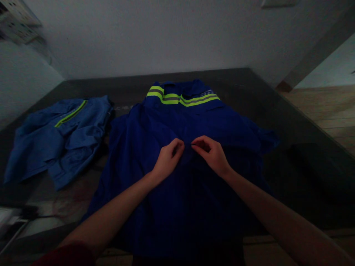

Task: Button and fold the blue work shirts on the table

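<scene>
A dark blue work jacket (205,122) with yellow-and-grey reflective bands lies spread out, collar at the far end. Over the middle of its front, my two hands face each other with a small gap between the fingertips. My left hand (169,155) is closed, thumb and fingertips pinching the cloth near the front opening. Just to the right, my right hand (211,152) makes a similar pinch on the jacket front, with a tiny dark spot at its fingertips that I cannot identify. The picture is dim, so buttons or fine folds do not show.
A lighter blue garment (36,142) with a yellow-green strip lies crumpled on the left of the dark table (235,79). A black object (318,170) rests at the right. White wall sockets (20,27) are at the upper left. A pale wall stands behind the table.
</scene>
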The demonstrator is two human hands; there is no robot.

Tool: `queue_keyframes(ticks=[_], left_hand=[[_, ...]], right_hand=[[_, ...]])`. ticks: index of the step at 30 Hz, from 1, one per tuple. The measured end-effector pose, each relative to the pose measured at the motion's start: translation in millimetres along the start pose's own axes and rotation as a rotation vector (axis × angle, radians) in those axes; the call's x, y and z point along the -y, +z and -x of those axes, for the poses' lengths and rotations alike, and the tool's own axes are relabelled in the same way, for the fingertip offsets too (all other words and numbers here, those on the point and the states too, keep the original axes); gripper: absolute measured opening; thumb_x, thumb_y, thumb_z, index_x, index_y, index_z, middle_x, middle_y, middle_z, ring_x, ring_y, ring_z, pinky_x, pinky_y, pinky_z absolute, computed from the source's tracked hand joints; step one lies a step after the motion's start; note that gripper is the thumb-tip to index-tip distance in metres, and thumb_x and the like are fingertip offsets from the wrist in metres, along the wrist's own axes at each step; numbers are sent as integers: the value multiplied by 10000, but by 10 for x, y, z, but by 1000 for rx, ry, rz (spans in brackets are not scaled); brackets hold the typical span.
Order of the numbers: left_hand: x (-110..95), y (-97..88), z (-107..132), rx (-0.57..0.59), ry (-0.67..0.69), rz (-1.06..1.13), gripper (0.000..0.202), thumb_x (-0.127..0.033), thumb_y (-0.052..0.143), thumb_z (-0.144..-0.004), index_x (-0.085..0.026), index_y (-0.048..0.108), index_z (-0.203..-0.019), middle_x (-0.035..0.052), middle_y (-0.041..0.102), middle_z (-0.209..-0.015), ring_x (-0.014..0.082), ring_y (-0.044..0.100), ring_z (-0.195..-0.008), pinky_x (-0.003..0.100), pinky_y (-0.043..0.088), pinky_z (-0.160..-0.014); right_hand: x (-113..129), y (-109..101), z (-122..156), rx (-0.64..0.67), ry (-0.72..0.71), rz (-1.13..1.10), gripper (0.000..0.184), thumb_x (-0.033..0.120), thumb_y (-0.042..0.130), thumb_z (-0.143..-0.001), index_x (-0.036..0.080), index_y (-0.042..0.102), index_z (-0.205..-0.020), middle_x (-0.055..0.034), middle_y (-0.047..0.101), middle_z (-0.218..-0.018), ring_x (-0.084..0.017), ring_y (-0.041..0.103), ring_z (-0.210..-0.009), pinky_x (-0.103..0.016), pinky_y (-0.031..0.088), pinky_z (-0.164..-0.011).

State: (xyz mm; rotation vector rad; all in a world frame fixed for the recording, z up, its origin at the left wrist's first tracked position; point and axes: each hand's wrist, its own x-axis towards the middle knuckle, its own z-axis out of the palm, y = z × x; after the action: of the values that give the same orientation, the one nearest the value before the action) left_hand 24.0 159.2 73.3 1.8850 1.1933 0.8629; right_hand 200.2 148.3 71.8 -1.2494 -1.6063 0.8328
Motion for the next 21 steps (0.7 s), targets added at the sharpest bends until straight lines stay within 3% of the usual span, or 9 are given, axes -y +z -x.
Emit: queue_keyframes(ticks=[5,10,15,21], left_hand=[[1,-7,-2,-10,2,14,172,-302,440,-924,-179,545,-865,-29,532,-720,96,478,-638,203,360,-592],[-11,-4,-6,-23,-25,39,164,-310,455,-916,-182,542,-859,-34,513,-690,95,459,-605,203,345,-559],[17,-1,-18,-22,-7,53,147,-287,459,-910,-177,535,-849,-34,526,-711,94,471,-629,202,355,-588],[122,-3,-50,21,9,-22,145,-277,430,-916,-182,516,-848,-33,533,-719,101,502,-650,208,375,-620]], right_hand=[[8,-9,4,43,-38,26,54,225,620,-817,196,661,-839,-14,655,-796,-146,603,-719,-263,458,-644],[20,-17,17,-12,-48,19,75,242,629,-821,198,661,-873,-18,648,-806,-148,597,-724,-262,457,-637],[19,-4,24,104,-115,61,66,231,609,-841,196,664,-833,-18,633,-810,-143,592,-734,-258,450,-647],[1,3,18,150,-130,173,102,239,551,-882,198,644,-875,-30,642,-864,-158,592,-801,-275,447,-714]])
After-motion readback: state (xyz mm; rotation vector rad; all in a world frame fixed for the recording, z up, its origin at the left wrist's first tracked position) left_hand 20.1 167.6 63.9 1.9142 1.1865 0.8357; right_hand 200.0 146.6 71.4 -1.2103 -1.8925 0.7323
